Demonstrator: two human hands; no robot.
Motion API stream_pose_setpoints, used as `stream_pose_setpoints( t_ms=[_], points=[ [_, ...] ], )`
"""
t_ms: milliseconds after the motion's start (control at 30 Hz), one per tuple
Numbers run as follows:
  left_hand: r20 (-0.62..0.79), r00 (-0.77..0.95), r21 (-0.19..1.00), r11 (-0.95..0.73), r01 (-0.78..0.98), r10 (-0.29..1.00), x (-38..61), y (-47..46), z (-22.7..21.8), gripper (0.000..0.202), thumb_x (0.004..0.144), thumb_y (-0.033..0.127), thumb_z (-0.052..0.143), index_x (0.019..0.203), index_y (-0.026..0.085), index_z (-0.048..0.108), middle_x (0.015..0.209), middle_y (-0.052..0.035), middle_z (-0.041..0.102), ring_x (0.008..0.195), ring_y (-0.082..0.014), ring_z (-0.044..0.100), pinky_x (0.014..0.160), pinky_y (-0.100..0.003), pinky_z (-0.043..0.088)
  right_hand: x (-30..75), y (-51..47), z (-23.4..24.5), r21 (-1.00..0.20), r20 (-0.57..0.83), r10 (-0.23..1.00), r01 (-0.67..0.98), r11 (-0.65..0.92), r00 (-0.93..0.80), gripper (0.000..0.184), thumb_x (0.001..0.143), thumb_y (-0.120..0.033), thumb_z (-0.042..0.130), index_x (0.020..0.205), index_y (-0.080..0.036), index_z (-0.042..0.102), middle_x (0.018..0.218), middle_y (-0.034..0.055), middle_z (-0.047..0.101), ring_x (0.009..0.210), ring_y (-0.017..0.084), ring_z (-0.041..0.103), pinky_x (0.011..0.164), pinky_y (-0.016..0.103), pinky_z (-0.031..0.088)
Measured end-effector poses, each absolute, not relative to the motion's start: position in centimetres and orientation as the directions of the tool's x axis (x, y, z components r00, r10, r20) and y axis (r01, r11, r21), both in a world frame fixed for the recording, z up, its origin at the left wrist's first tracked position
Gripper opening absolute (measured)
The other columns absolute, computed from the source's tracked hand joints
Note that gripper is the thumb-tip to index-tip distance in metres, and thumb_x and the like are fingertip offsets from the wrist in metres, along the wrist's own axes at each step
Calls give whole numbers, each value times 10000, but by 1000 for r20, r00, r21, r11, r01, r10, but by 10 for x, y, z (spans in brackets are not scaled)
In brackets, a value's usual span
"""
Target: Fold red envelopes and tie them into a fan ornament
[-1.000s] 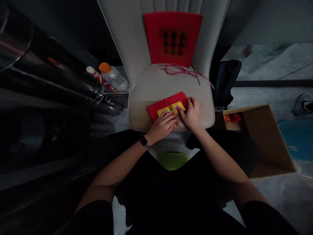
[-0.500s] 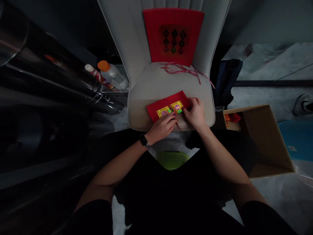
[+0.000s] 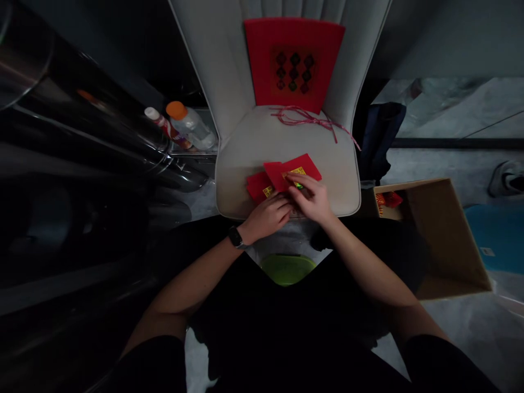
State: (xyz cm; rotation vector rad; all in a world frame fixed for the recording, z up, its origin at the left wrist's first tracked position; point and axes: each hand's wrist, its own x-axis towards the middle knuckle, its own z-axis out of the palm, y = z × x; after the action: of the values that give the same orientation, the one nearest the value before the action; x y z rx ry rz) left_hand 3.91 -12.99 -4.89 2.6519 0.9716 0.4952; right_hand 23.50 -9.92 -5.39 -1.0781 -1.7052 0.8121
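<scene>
A red paper [image 3: 309, 166] with a gold printed pattern lies on the seat of a pale chair [image 3: 338, 188], with one part lapping over another. My left hand [image 3: 270, 214] grips its near edge, fingers bent and close together. Reaching in from the right, my right hand [image 3: 311, 199] holds the paper over the gold print, its fingers covering much of the pattern. Fingertips of both hands almost meet at the near edge. Behind, a larger red sheet [image 3: 295, 35] with dark diamond shapes leans on the backrest. Pink-red cords [image 3: 305, 119] lie in front of that sheet.
Two bottles, one with an orange cap [image 3: 177, 110], stand left of the chair. On the right is an open cardboard box [image 3: 446, 234] with red and gold items [image 3: 388, 200] in it. A green container [image 3: 289, 269] sits below, between my legs.
My right hand has moved left and inward over the paper from its right edge. The paper, flatter before, now has a part lapped across it. My left hand stays at the near edge.
</scene>
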Motion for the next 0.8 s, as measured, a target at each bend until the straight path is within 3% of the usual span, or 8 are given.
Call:
stream_pose_setpoints(
  t_ms=[67,133,333,433,533,600,633,800],
  points=[
    [211,738,387,-748,539,641,35,-129,-45,249,1013,121,526,1181,153,706,1225,-103,749,1311,-247,643,1242,-518,453,238,-96,-58,-883,323,940,322,341,-109,369,1025,-491,573,1251,-263,756,1307,83,761,1241,255,710,1111,482,561],
    [193,756,401,-754,520,625,33,-130,-41,252,1013,119,524,1189,158,701,1217,-94,754,1294,-235,651,1246,-506,446,241,-94,-61,-868,283,944,373,327,-167,401,1021,-497,582,1300,-253,736,1354,95,738,1280,260,690,1141,493,539],
    [245,788,528,-759,380,564,36,-151,-18,197,1011,164,562,1143,173,708,1082,-57,791,1023,-199,736,1023,-403,598,237,-100,-67,-679,219,848,549,488,-482,463,1021,-450,601,1398,-195,683,1540,149,592,1460,301,536,1247,538,416],
    [296,673,625,-670,400,678,24,-147,-2,160,1001,211,601,1121,209,706,966,-26,787,892,-165,740,888,-334,622,234,-101,-73,-600,194,847,624,501,-495,492,1035,-423,576,1453,-172,638,1560,161,565,1496,316,487,1263,546,386],
    [249,515,557,-557,616,820,3,-127,-1,353,953,319,698,1291,223,664,1273,-107,723,1215,-263,674,1107,-484,531,233,-99,-79,-577,204,846,638,511,-493,506,1046,-411,548,1475,-148,611,1555,181,558,1489,316,486,1257,529,392],
    [146,470,469,-479,742,870,-11,-114,-12,700,860,429,809,1474,207,555,1576,-186,509,1453,-380,494,1200,-593,419,233,-98,-80,-580,209,845,633,512,-492,510,1045,-413,547,1484,-156,594,1559,182,547,1484,311,486,1243,525,406],
    [94,458,438,-450,778,884,-17,-108,-20,770,839,458,825,1507,217,527,1638,-189,433,1506,-410,424,1224,-621,372,233,-98,-80,-580,210,845,633,513,-492,520,1035,-423,568,1480,-155,589,1556,187,545,1476,313,488,1231,522,417],
    [14,443,375,-416,829,896,-27,-98,-43,660,918,505,720,1499,245,547,1656,-164,413,1544,-388,371,1268,-619,278,232,-102,-66,-444,155,922,808,387,-356,520,929,-535,702,1261,-134,686,1333,223,645,1253,386,575,1074,549,480]
  ],
)
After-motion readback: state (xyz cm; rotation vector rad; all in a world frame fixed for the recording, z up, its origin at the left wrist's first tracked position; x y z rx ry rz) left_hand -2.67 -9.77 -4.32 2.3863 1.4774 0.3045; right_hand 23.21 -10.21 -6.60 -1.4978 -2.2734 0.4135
